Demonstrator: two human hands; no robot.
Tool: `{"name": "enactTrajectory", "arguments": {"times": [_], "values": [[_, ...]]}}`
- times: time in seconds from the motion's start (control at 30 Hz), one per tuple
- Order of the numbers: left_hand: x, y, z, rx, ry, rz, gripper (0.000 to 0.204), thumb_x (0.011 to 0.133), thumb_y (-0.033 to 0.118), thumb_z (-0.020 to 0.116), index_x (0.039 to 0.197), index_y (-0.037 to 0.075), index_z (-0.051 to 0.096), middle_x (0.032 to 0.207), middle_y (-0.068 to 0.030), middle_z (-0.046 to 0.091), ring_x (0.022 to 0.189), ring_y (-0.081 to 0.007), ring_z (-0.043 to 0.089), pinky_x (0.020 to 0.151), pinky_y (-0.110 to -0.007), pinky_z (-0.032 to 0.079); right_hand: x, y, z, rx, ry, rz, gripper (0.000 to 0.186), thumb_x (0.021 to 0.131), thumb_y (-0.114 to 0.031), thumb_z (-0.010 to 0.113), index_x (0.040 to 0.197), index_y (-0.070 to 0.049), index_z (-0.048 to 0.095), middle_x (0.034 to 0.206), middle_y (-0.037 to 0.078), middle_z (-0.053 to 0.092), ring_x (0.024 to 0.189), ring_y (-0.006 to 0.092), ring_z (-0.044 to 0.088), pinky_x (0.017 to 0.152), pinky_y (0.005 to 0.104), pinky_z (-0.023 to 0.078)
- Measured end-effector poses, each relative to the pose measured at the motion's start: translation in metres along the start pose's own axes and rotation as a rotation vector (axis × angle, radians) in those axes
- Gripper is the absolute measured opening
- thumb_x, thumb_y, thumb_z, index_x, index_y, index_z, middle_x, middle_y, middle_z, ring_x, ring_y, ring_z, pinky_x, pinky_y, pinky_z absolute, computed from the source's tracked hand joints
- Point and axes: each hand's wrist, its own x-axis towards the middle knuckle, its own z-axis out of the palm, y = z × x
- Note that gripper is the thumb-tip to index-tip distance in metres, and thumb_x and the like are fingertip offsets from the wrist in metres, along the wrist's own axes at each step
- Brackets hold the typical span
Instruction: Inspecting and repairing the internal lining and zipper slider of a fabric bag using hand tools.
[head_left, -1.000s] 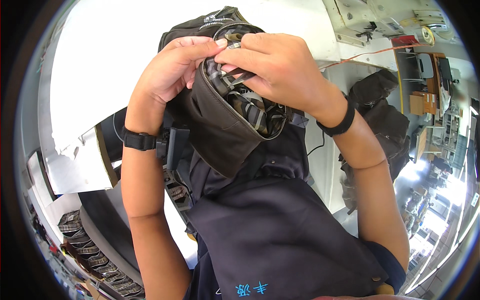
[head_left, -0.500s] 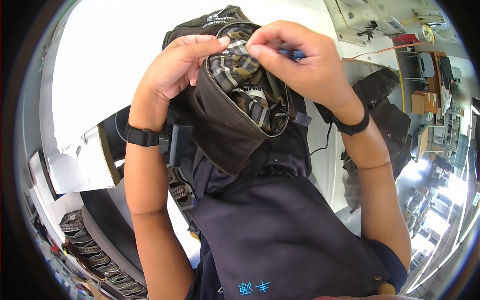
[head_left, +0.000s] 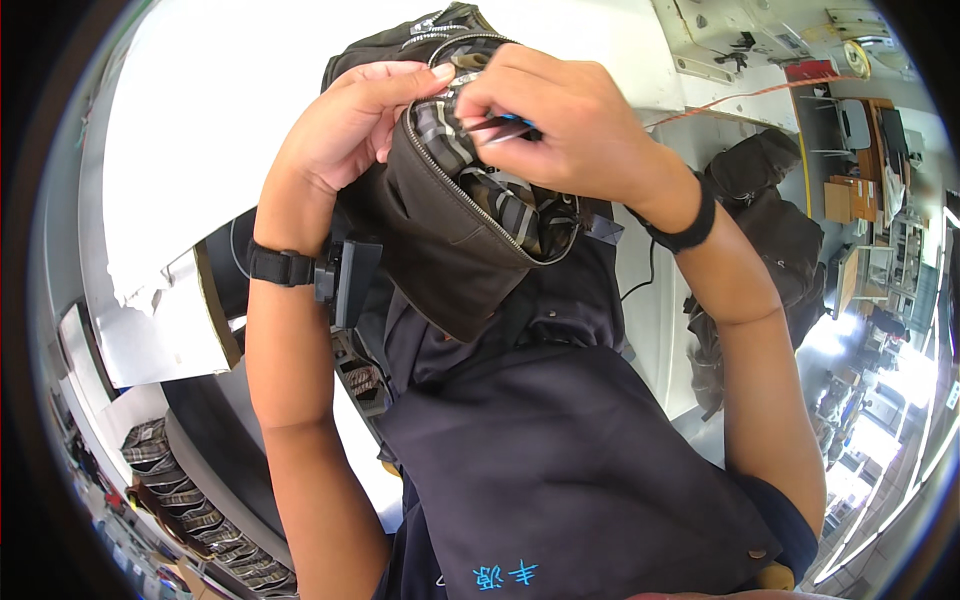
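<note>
A dark brown bag (head_left: 420, 245) lies at the table's near edge with its zipped mouth spread wide, the checked lining (head_left: 515, 205) showing inside. At the left rim, my left hand (head_left: 340, 125) pinches the bag's edge, thumb on top. My right hand (head_left: 585, 125) is curled over the opening, closed around small thread snips (head_left: 500, 128) with dark pointed blades and a bit of blue. The blades point left over the lining. Most of the snips' handle is hidden in the palm, and the right fingertips are slightly blurred.
The white tabletop (head_left: 220, 110) stretches behind and left of the bag. More dark bags (head_left: 765, 220) are heaped on the right. A row of checked pieces (head_left: 190, 505) sits at lower left. An orange cord (head_left: 750, 95) runs across the upper right. A dark apron (head_left: 560, 460) covers my front.
My right hand has moved left and slightly down across the bag's mouth, and the snips' blades now show. My left hand keeps its pinch, almost in the same place.
</note>
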Motion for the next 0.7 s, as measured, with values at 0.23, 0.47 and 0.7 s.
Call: {"name": "enactTrajectory", "arguments": {"times": [0.23,0.47,0.7], "values": [[0.002,-0.002,-0.004,-0.060,0.006,-0.006,0.025,0.095,0.027,0.075,0.100,0.003,0.075,0.075,0.0067,0.069,0.043,0.0017,0.043,0.040,-0.016,0.031,-0.016,-0.025,-0.012,0.239,0.067,0.340,0.012,0.090,-0.009,0.069,0.102,-0.009,0.069,0.085,0.005,0.065,0.072,0.0248,0.066,0.061,0.0349,0.050],[0.000,0.004,0.007,-0.062,-0.034,-0.050,0.026,0.097,0.027,0.074,0.102,0.002,0.075,0.078,0.0053,0.071,0.045,0.0020,0.047,0.041,-0.014,0.035,-0.012,-0.028,-0.014,-0.002,0.130,0.339,0.024,0.094,-0.015,0.070,0.115,-0.002,0.068,0.097,0.011,0.067,0.079,0.0259,0.064,0.071,0.0353,0.052],[-0.001,0.004,0.017,0.033,0.082,-0.005,0.026,0.096,0.031,0.074,0.099,0.005,0.075,0.073,0.0075,0.066,0.046,0.0009,0.047,0.043,-0.013,0.033,-0.009,-0.003,0.005,0.116,0.115,0.532,0.026,0.091,-0.022,0.078,0.102,0.000,0.069,0.085,0.010,0.069,0.074,0.0176,0.061,0.070,0.0293,0.051]]}}
